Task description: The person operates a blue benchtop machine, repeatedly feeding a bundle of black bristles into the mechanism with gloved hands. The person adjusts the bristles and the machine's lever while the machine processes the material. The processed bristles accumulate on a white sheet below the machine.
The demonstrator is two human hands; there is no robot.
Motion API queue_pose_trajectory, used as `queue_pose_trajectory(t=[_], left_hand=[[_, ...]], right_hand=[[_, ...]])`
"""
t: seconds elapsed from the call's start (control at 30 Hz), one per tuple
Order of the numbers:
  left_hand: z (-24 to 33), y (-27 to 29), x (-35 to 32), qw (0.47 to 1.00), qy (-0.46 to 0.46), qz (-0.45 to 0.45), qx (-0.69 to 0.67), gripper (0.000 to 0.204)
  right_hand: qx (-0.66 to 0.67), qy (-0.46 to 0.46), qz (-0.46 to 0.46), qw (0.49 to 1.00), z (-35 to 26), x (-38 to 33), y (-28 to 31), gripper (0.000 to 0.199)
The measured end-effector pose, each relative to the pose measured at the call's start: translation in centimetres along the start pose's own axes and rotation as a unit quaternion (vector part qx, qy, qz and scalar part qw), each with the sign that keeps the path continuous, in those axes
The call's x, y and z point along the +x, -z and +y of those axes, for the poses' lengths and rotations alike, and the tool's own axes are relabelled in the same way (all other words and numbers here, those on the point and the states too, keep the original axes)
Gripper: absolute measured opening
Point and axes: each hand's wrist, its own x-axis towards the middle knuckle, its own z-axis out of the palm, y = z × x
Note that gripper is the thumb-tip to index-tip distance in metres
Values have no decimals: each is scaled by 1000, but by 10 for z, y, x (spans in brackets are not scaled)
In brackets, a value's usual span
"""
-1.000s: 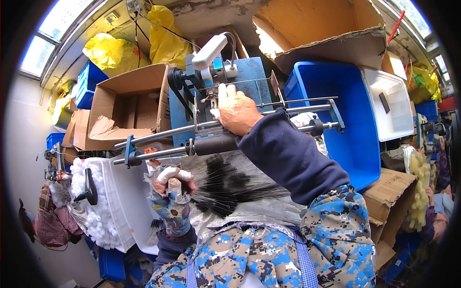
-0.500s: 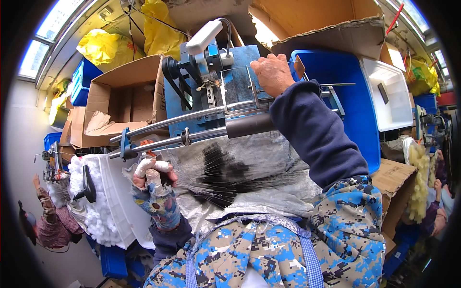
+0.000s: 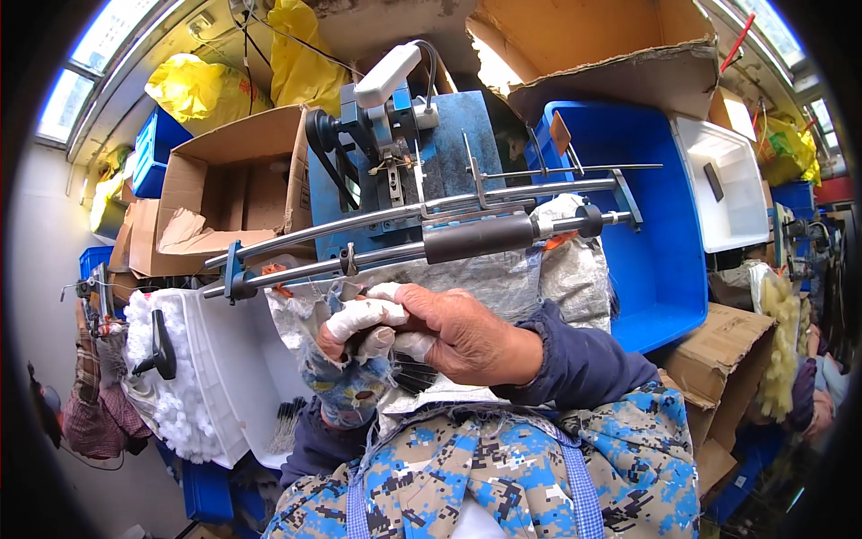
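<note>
My left hand, with white tape round its fingers and a ragged patterned cuff, is closed close above my lap. My right hand, also with taped fingertips, meets it with bent fingers pressed together. What they pinch is hidden between the fingers. Black bristles show just below the hands, over the pale sheet on my lap; whether they are held I cannot tell. Beyond stands a blue machine with steel rails and a dark grey sleeve on the nearer rail.
On the left, a white bin has white fluffy tufts and a black-handled tool at its side. An open cardboard box stands behind. To the right are a blue tub and a white tray. Other people work at both edges.
My right hand has left the machine's rail and come down to meet my left hand, which moved right. The fan of dark wires on the sheet is mostly out of sight.
</note>
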Motion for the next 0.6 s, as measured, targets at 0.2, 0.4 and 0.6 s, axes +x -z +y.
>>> queue_pose_trajectory(t=[0.2, 0.4, 0.6], left_hand=[[-37, 47, -17, 902, 83, -135, 401, 36], [-97, 36, -28, 783, 82, -306, 535, 51], [-72, 43, -17, 814, 103, -295, 489, 54]], right_hand=[[-448, 55, 99, 887, 4, 23, 65, 22], [-668, -16, 111, 735, 60, 93, 110, 12], [-680, -51, 109, 723, 77, 101, 111, 14]])
